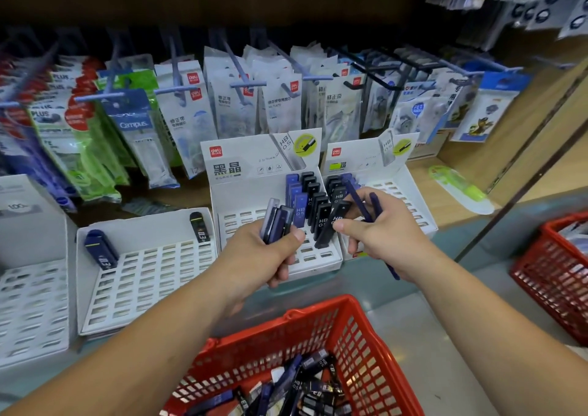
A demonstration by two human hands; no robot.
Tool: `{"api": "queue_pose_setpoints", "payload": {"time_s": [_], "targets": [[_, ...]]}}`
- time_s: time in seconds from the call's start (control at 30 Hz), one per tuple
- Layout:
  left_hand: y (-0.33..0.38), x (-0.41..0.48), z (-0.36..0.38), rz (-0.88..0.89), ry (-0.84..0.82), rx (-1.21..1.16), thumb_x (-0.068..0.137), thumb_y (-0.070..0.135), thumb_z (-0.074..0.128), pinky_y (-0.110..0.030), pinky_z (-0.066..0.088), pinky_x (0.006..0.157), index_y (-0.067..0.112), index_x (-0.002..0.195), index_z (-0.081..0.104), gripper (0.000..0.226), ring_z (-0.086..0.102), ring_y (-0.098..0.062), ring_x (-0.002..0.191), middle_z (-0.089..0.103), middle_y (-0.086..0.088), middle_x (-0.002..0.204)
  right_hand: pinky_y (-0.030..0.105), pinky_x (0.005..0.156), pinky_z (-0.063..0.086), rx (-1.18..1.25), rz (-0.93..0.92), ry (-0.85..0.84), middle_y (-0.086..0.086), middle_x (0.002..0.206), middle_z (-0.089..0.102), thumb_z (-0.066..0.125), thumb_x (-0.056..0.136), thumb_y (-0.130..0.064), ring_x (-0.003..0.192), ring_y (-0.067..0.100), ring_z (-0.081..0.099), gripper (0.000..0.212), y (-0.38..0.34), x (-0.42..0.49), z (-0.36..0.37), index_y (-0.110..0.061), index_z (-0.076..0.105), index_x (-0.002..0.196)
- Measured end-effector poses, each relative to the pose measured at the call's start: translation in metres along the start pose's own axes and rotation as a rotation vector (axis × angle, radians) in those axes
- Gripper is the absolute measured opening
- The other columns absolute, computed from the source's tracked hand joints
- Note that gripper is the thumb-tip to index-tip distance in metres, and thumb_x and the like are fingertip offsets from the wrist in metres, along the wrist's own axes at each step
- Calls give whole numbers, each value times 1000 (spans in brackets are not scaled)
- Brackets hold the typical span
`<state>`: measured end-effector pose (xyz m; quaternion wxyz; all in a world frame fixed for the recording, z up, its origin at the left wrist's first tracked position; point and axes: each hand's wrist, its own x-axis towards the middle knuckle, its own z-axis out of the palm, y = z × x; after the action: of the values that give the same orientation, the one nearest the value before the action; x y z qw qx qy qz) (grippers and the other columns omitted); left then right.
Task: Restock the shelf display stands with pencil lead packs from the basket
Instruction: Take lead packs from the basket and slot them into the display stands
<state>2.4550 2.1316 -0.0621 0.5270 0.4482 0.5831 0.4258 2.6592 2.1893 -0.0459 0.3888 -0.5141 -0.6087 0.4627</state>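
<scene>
A: Nearest is the red basket [321,307], just short of the shelf [445,205] front edge, with loose lead packs [305,387] piled in it. Stock kept within reach, I'd guess.
B: Hands?
A: Left hand [270,253] is curled round a fanned bundle of packs [276,221], held upright. Works as a magazine. Right hand [385,237] pinches a black pack [331,228] between thumb and forefinger, tilted, lower end at the slots. Blue packs [369,207] are tucked between its other fingers, probably spares.
B: Which stand?
A: Middle stand [241,189], at the shelf's front edge. Blue and black rows stand in its right half, and the left half shows bare slots. Right stand [410,189] touches it, with a few packs at its back-left corner.
B: Rest?
A: Left stand [143,282] has only two packs [101,248], one at each back corner. Mostly undone, I'd judge. Behind, hanging correction-tape packets [280,107] run along the shelf's back edge.
</scene>
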Motion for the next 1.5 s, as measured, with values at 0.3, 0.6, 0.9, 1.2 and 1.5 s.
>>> {"api": "queue_pose_setpoints", "payload": {"time_s": [0.3, 0.6, 0.9, 1.2, 1.5], "targets": [[4, -6, -6, -67, -47, -97, 100, 17, 68, -28, 43, 51, 6, 107, 63, 14, 59, -17, 57, 71, -13, 81, 19, 52, 38, -363, -144, -41, -15, 52, 44, 83, 82, -10, 48, 6, 38, 31, 9, 10, 3, -27, 58, 79], [-4, -3, -8, -122, -81, -29, 99, 19, 69, -27, 42, 50, 5, 106, 62, 17, 62, -17, 63, 68, -10, 76, 13, 56, 41, -171, -178, 112, 0, 72, 62, 78, 89, -16, 59, 5, 53, 16, -1, 3, 6, -21, 66, 98], [10, -15, 11, 46, 80, 55, 94, 42, 71, -28, 43, 47, 16, 75, 56, 35, 52, -20, 54, 55, -9, 57, 26, 44, 17, 584, 355, -324, 4, 64, 42, 51, 94, -66, 43, 16, 29, 52, -29, -9, 11, -15, 61, 91], [22, -14, 2, 200, 14, -134, 98, 24, 70, -30, 41, 48, 11, 96, 68, 14, 51, -17, 57, 58, -2, 63, 23, 40, 20, 291, 356, -521, 14, 72, 58, 53, 100, -53, 38, 16, 31, 56, -37, -21, 12, -1, 71, 110], [26, -7, -18, 15, 154, -397, 100, 16, 65, -28, 37, 45, 6, 106, 64, 11, 56, -19, 56, 61, -11, 69, 25, 44, 17, 278, 171, -319, 18, 91, 71, 67, 97, -24, 44, 14, 35, 26, -29, -20, 4, -8, 68, 117]]}}
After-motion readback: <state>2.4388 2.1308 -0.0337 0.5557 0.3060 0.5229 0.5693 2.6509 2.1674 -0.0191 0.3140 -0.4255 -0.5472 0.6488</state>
